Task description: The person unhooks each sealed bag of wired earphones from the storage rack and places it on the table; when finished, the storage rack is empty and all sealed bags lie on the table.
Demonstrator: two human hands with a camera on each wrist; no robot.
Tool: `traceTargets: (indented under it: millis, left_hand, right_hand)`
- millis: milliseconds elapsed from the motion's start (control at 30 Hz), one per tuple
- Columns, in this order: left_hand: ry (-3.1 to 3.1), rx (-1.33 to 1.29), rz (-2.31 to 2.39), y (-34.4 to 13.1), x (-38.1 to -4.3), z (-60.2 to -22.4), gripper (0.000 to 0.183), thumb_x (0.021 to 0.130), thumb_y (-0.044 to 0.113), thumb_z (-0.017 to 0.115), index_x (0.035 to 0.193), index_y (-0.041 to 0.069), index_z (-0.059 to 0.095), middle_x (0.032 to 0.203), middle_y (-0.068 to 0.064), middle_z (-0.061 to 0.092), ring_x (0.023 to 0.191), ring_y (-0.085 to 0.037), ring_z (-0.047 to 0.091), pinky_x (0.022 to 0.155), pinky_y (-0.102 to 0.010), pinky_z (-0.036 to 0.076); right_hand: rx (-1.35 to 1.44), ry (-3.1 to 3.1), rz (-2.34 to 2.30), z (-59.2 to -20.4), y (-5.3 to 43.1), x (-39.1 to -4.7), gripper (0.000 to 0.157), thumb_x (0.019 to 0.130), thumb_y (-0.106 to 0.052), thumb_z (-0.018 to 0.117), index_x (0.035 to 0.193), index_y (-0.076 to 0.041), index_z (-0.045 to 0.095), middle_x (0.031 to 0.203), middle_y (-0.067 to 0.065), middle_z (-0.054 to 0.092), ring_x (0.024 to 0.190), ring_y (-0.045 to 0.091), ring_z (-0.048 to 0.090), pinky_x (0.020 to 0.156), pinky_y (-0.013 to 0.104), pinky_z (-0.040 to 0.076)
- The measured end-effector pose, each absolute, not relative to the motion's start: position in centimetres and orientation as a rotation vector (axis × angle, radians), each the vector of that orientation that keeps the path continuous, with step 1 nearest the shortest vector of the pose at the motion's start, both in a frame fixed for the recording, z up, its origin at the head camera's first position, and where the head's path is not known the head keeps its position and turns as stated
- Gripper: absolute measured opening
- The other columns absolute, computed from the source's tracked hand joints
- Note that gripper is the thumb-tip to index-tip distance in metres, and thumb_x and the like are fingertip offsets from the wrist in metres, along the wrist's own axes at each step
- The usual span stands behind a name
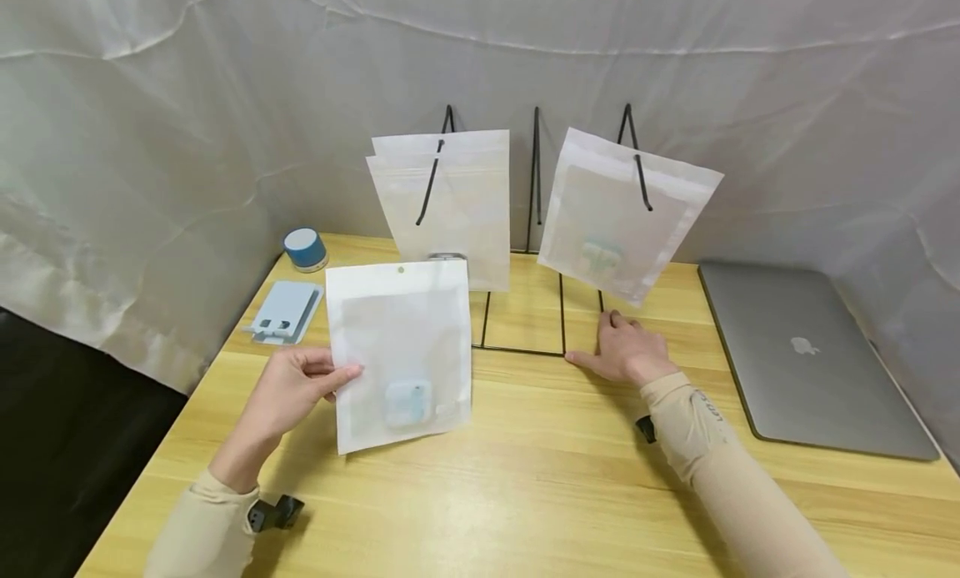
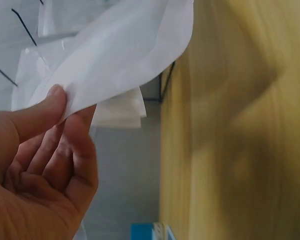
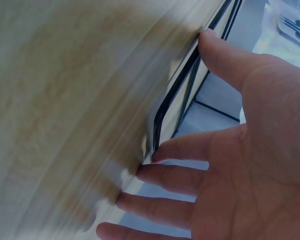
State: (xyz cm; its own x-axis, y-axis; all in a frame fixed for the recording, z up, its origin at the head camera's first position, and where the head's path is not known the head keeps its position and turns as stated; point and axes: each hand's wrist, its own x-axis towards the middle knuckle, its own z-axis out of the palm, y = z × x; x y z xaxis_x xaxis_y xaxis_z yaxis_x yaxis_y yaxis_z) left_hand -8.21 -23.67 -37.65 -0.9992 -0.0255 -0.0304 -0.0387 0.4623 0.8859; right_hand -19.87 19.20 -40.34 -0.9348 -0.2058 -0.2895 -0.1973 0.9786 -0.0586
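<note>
Hung: two pouches are hanging on rack.
Left: left hand is pinching third pouch, unhung.
Right hand: grip spread, resting on surface.

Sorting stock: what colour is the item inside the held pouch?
Pale blue-white item, clearest in the head view.

We see a frosted white pouch held upright above the desk, pinched at its left edge by the left hand. A small green dot marks its top, and a pale blue, square item, perhaps a charger, sits low inside. The right hand rests flat on the desk, fingers touching the black wire rack.
</note>
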Motion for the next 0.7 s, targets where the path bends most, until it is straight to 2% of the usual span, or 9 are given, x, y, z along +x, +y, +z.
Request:
traceTargets:
  millis: [333,567,700]
  left_hand:
    - [2.476,-0.179,1.511,-25.8,-9.1,-39.9,0.027,0.090,0.021,0.075,0.097,-0.005,0.073,0.074,-0.008,0.070,0.061,-0.018,0.059,0.057,-0.031,0.050]
    - [2.531,-0.222,1.347,-27.2,-10.4,-41.1,0.030,0.090,0.026,0.076,0.073,0.004,0.063,0.059,-0.003,0.055,0.061,-0.020,0.050,0.054,-0.028,0.039]
    - [2.571,-0.241,1.272,-28.1,-11.5,-41.2,0.034,0.091,0.026,0.074,0.069,0.007,0.057,0.058,-0.002,0.051,0.061,-0.020,0.047,0.056,-0.029,0.036]
  right_hand:
    - [-0.304,2.830,-0.042,-40.3,19.4,-19.8,0.106,0.089,-0.074,0.048,0.149,0.010,0.027,0.149,0.032,0.032,0.126,0.052,0.042,0.067,0.058,0.052]
    - [-0.306,2.834,-0.044,-40.4,19.4,-19.8,0.105,0.089,-0.073,0.048,0.149,0.011,0.026,0.149,0.033,0.032,0.127,0.053,0.040,0.070,0.060,0.052]
    - [-0.303,2.837,-0.049,-40.4,19.4,-19.9,0.106,0.089,-0.074,0.047,0.149,0.011,0.026,0.149,0.033,0.032,0.128,0.053,0.039,0.070,0.061,0.052]
